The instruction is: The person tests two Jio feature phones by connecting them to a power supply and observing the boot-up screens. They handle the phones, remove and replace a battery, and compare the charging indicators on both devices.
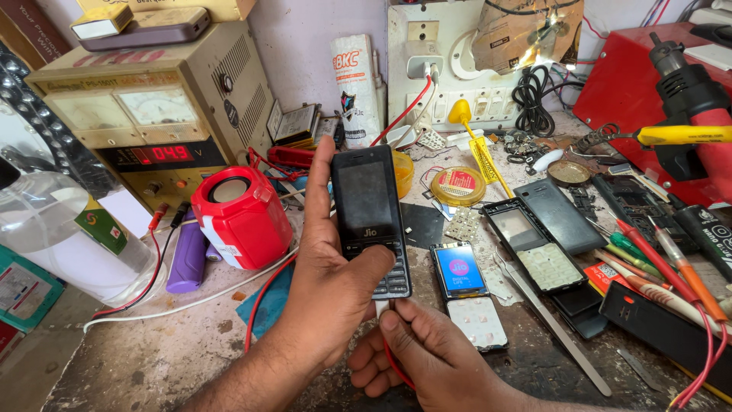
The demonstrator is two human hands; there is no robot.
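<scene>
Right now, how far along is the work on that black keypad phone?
Done: the black keypad phone looks assembled, case closed, keypad in. In hand: the left hand holds it upright, thumb on the keys, while the right hand presses a plug with a red cable at its base. Left: its screen is dark, while the opened phone on the bench shows a lit screen.
</scene>
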